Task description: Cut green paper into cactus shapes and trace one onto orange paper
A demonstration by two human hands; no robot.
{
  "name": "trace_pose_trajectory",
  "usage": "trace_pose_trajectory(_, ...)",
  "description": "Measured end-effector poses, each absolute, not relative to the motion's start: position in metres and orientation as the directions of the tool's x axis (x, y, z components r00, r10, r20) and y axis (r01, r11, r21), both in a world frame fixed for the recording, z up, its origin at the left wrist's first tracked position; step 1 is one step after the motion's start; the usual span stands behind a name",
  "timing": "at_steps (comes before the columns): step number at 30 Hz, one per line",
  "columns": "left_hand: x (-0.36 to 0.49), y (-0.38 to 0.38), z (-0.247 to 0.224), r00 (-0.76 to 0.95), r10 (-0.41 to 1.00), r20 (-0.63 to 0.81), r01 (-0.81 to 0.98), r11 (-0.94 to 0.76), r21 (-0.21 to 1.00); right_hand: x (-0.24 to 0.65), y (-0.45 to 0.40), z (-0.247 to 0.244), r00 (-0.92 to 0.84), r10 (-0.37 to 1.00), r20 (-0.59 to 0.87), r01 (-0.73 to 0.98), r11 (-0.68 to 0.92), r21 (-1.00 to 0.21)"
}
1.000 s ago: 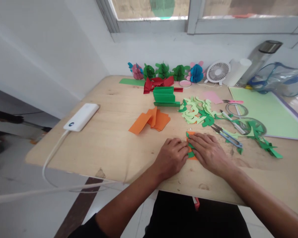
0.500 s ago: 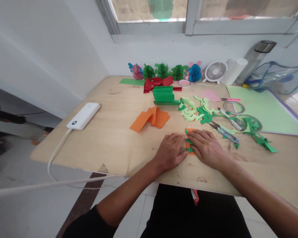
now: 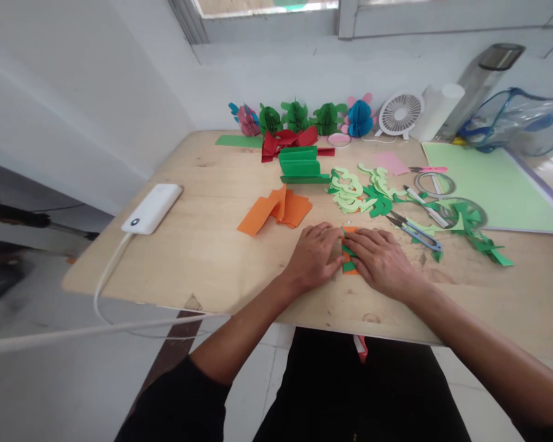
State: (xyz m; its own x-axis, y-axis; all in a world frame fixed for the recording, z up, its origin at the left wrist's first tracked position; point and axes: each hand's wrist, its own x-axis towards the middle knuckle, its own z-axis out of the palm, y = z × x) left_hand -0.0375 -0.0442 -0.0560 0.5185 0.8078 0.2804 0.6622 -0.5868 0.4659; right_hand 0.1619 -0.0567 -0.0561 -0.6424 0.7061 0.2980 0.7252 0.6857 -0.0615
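A small orange paper piece with green paper shapes (image 3: 349,266) on it lies on the wooden table in front of me, partly hidden by my hands. My right hand (image 3: 383,260) rests flat over its right side, fingers stretched out and pressing down. At its left edge is my left hand (image 3: 312,256), fingertips touching the paper and thumb held apart. Several loose orange paper pieces (image 3: 297,209) lie beyond my left hand. Light green cut-outs (image 3: 348,191) and blue thread snips (image 3: 415,231) lie past my right hand.
Pleated green paper (image 3: 299,166) and red folded paper (image 3: 276,144) lie farther back. Paper figures (image 3: 327,118), a white fan (image 3: 400,115) and a bottle (image 3: 482,83) stand by the wall. A white power bank (image 3: 152,209) with a cable is on the left; tape rolls (image 3: 434,184) are on the right.
The view has tilted slightly downward, so everything on the table sits higher in the picture. My hands stay on the orange paper, with only slight finger shifts.
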Motion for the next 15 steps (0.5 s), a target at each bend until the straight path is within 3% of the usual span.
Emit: trace_pose_trajectory(15,-0.0375,-0.0460,-0.0636,0.583,0.764,0.278,0.674,-0.645,0.360,0.1587,-0.0578,-0.0532,-0.633,0.701,0.329,0.724,0.686,-0.069)
